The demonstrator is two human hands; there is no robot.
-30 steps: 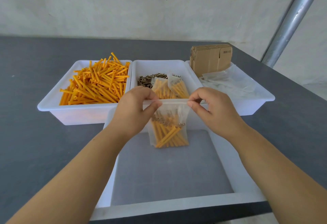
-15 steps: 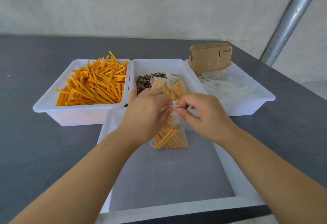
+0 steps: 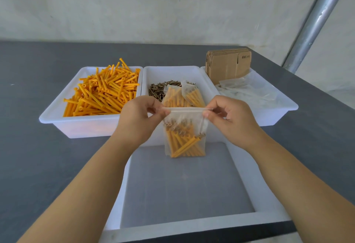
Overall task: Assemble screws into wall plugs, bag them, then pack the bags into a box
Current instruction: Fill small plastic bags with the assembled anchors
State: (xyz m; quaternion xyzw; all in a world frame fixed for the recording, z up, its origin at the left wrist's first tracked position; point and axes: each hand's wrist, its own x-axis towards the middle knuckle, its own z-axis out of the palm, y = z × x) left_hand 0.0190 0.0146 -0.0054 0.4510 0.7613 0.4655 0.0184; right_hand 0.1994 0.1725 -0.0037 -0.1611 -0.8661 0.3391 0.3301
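Frosted plastic bag (image 3: 185, 133) — ribbed orange plugs (image 3: 184, 145) inside.

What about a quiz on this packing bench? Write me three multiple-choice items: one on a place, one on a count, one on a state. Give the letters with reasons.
1. Where does the stack of flat cardboard boxes stand?
A. In the far right tray
B. In the near tray
C. On the loose orange plugs

2. How many filled bags lie on the screws in the middle tray?
A. None
B. Two
C. Five

3. How is the bag of plugs held?
A. Lying flat in the near tray
B. Crumpled in one fist
C. Pinched at its top corners by both hands, hanging upright

Answers:
1 A: the boxes stand at the back of the right tray, behind empty clear bags.
2 B: two filled bags lean together there.
3 C: the left hand and right hand each pinch a top corner, above the near tray.
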